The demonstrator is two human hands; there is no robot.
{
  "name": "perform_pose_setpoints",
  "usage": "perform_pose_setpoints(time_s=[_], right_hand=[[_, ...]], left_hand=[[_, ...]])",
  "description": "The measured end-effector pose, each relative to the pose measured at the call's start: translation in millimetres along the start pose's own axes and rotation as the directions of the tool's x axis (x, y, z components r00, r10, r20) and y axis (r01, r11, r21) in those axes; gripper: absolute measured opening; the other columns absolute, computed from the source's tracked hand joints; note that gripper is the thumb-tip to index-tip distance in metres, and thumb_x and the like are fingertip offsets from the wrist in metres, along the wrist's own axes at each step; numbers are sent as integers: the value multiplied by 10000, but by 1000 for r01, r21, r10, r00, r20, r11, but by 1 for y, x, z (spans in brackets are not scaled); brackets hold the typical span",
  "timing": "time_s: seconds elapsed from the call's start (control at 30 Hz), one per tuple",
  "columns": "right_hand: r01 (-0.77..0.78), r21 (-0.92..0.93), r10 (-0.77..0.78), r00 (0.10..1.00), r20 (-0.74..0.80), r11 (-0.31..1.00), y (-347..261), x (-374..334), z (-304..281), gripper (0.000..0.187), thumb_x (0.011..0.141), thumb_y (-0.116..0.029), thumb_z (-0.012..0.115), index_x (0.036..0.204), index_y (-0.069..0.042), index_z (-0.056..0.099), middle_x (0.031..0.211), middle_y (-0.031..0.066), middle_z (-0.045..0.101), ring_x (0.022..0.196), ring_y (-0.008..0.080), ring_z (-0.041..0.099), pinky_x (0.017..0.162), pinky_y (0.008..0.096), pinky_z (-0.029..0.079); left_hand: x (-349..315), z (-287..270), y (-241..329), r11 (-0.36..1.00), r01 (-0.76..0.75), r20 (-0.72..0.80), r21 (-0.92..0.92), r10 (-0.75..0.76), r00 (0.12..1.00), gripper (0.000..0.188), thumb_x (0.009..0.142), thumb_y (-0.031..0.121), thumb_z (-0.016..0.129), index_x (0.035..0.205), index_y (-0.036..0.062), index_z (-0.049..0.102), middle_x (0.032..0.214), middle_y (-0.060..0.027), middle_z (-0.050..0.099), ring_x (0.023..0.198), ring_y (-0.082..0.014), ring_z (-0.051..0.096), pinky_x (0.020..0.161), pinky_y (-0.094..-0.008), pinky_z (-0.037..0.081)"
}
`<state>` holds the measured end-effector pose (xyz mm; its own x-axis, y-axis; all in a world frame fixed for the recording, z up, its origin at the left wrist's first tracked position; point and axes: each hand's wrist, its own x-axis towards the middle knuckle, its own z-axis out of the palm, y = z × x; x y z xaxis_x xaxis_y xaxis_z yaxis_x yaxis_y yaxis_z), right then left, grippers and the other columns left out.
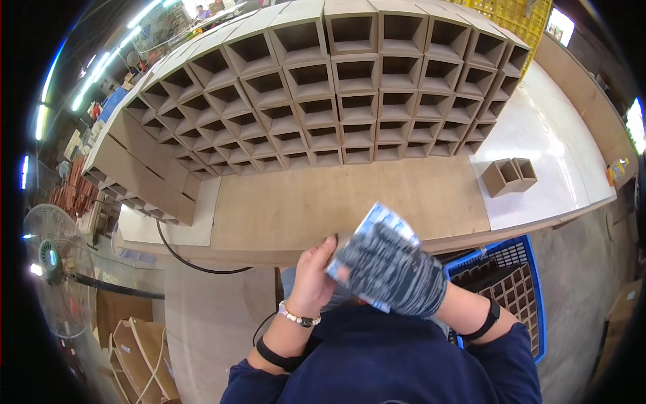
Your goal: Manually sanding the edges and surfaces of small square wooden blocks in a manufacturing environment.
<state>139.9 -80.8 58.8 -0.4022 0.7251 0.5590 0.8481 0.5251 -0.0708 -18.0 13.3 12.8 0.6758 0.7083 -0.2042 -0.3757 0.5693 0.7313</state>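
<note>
Above my lap, just in front of the bench edge, both my hands are close together. My right hand (393,269) wears a grey-and-black knitted glove, smeared by motion. It closes over a blue-and-white patterned sheet (382,217), whose edges stick out above and below the glove; cloth or paper, I cannot tell. My left hand (314,277) is bare, with a beaded bracelet (299,318) at the wrist. Its thumb and fingers pinch together beside the glove. Whatever is between them is mostly hidden by the right hand.
Stacked square brown board boxes (319,111), open ends facing me, wall off the back of the wooden bench (350,195). Two small boxes (510,176) stand at right. Below is a blue plastic basket (533,296) holding more boxes. A fan (52,262) and black cable (192,266) are left.
</note>
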Motion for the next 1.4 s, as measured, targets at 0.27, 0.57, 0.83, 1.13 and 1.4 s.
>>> perform_pose_setpoints(time_s=[0.27,0.57,0.83,1.13,1.4], right_hand=[[-152,-72,148,987,-66,986,47,3,9,382,804,-180,529,1167,-65,551,1158,126,579,1090,294,543,987,434,385],[-304,-193,317,947,41,933,60,1,16,357,854,-157,459,1190,-68,541,1164,143,557,1093,297,522,992,420,357],[-231,139,244,966,-87,963,15,2,15,457,865,-111,444,1315,-34,426,1252,181,502,1193,296,467,1040,435,316],[-216,186,247,955,-167,959,26,11,3,367,839,-98,484,1203,-66,519,1158,160,552,1104,294,517,1001,437,354],[-358,152,380,910,-164,921,61,-12,32,357,850,-109,474,1200,-54,518,1133,158,560,1086,307,523,1007,439,349]], left_hand=[[-9,22,5,999,43,-83,28,-41,996,271,942,232,486,970,-14,595,908,-72,650,817,-131,606,754,-283,472],[-8,17,3,996,-70,-3,54,70,998,286,962,225,449,1037,-20,577,985,-74,638,896,-134,596,810,-281,457],[0,7,1,974,-226,195,35,215,957,326,914,124,539,1203,-16,478,1160,-98,579,1078,-168,539,957,-330,400],[-3,-1,7,952,-273,228,140,237,944,372,877,85,587,1217,-17,476,1152,-88,586,1059,-154,545,933,-308,414],[-20,2,14,892,-363,293,271,282,913,325,865,63,594,1168,-17,507,1093,-66,607,995,-125,557,879,-278,434]])
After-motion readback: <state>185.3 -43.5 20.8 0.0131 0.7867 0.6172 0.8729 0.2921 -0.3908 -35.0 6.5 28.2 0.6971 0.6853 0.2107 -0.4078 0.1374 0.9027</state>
